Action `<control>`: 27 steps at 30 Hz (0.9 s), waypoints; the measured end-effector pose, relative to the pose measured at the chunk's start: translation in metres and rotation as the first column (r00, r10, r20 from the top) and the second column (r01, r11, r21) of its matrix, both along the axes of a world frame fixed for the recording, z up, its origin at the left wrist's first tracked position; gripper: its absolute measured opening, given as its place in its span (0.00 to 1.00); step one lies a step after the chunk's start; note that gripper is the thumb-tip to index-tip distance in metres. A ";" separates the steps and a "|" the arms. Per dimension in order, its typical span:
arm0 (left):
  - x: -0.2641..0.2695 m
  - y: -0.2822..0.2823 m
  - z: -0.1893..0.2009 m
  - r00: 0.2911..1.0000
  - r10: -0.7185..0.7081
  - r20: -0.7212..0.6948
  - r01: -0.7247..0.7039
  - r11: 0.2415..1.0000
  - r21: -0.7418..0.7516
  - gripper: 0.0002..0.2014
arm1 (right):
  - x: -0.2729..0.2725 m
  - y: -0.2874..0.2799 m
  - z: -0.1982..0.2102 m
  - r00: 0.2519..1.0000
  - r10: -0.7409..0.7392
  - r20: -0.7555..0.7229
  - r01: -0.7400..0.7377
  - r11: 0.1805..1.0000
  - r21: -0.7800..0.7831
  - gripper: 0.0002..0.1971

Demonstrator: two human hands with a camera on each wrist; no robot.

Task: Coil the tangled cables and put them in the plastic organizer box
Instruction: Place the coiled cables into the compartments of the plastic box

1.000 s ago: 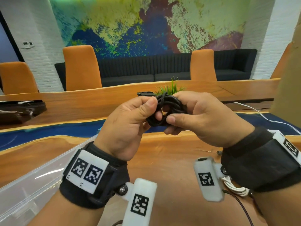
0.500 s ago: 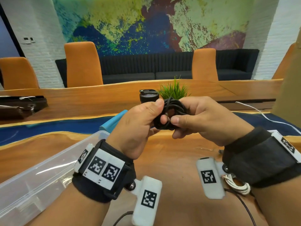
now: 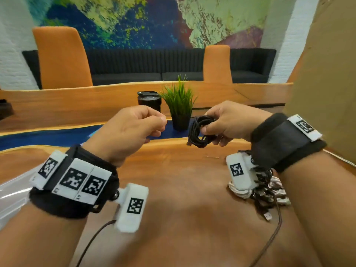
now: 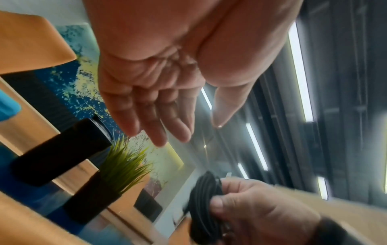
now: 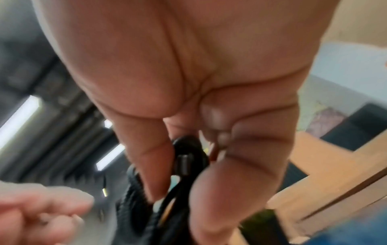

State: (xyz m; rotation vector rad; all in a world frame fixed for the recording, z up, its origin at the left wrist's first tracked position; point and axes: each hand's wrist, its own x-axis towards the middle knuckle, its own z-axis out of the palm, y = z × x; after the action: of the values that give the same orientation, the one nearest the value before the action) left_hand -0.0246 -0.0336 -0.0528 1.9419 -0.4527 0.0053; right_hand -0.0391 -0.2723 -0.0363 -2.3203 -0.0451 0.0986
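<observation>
A black cable coiled into a small bundle (image 3: 200,132) hangs above the wooden table, pinched between the thumb and fingers of my right hand (image 3: 210,124). The right wrist view shows the coil (image 5: 184,159) held between thumb and fingers (image 5: 209,199). My left hand (image 3: 154,124) hovers a short way to the left of the coil, apart from it, fingers relaxed and empty (image 4: 159,132). The clear plastic organizer box (image 3: 7,191) shows only as a corner at the left edge. A pile of white and dark cables (image 3: 269,189) lies under my right wrist.
A small potted grass plant (image 3: 180,105) and a black cup (image 3: 148,101) stand just beyond the hands. A thin brown wire (image 3: 277,228) trails across the table near the pile. A tan panel (image 3: 327,74) rises at the right.
Both hands held the black coil together before. My left hand has let go and drawn away to the left, while my right hand keeps the coil and has moved right.
</observation>
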 end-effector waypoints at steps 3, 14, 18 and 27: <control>-0.003 -0.002 0.007 0.999 -0.031 0.030 0.021 0.955 0.297 0.06 | 0.005 -0.015 -0.012 0.989 -0.056 -0.136 0.018 0.965 -0.261 0.11; -0.011 0.096 0.024 0.987 0.090 0.133 -0.151 0.226 0.962 0.16 | 0.009 -0.018 -0.049 0.985 -0.147 -0.091 0.007 0.558 -0.830 0.11; -0.021 0.147 0.004 0.981 0.190 0.049 -0.045 -0.026 0.999 0.20 | 0.005 0.003 -0.028 0.999 0.016 0.052 0.042 0.375 -0.926 0.18; -0.029 0.150 -0.010 0.996 0.079 0.041 -0.036 -0.071 0.997 0.30 | -0.043 0.096 0.008 0.928 0.372 -0.011 -0.218 0.520 -0.825 0.19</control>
State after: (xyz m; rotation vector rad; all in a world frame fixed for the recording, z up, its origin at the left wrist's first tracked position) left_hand -0.0540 0.1163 -0.0627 3.5499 -0.3292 -0.4690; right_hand -0.0821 -0.1763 -0.0280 -3.2481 -0.6201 0.1094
